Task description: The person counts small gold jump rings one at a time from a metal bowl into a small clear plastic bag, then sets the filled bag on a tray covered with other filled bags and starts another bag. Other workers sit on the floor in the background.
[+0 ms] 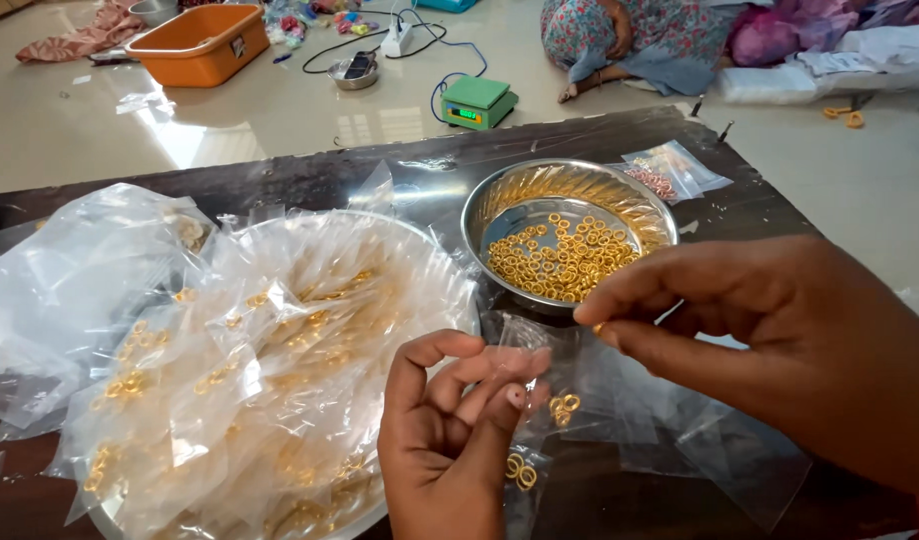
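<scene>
Clear pouch (pixel 527 372) (small) between left fingers (pixel 479 385)

left hand (pixel 449 440) sits low and palm-up, fingers curled in with the thumb arched over them. right hand (pixel 779 350) comes in from the right, thumb and forefinger pinched together, other fingers tucked.

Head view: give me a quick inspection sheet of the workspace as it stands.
Surface: dark table under clear plastic sheet.
Job's things: steel bowl of gold rings; small clear bag; filled bags heaped on a large plate.
Clutter: empty bags near right hand.
Grippers: left hand holds the small clear bag; right hand pinches a ring.
Cables: on floor by power strip.
Surroundings: green scale, orange tub, seated person.
</scene>
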